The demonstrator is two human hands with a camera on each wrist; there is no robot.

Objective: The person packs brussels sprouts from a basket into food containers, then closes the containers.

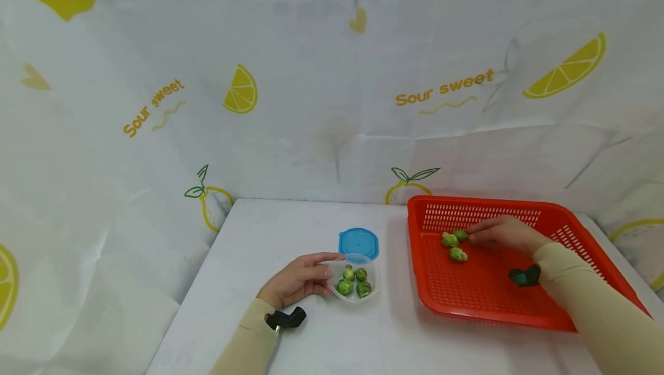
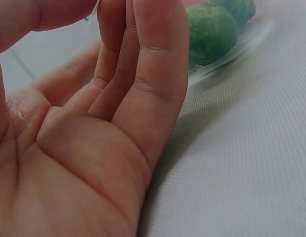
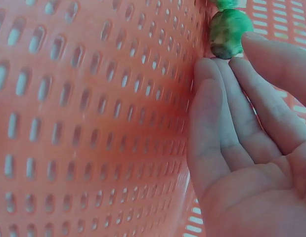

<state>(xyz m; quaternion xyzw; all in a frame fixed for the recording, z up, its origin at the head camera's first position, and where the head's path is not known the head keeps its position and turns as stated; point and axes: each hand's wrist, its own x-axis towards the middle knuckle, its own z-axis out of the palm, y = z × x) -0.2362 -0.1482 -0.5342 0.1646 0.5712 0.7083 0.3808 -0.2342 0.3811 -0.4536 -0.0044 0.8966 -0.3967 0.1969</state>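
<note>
My left hand (image 1: 301,277) holds the side of a small clear plastic container (image 1: 354,299), its fingers curled at the rim. Inside lie several green Brussels sprouts (image 1: 344,287), two of which show beyond the fingers in the left wrist view. My right hand (image 1: 500,232) reaches into a red plastic basket (image 1: 422,260), fingers nearly straight along the far wall. At its fingertips sits a Brussels sprout (image 3: 231,32), with the thumb tip close beside it. Two more sprouts, one paler (image 1: 449,239) and one nearer the front (image 1: 459,254), lie on the basket floor.
A blue lid (image 1: 358,243) lies flat on the white table (image 1: 290,219), just behind the container. The basket's slotted walls rise around the right hand. A lemon-printed cloth (image 1: 311,104) hangs behind the table and at its sides.
</note>
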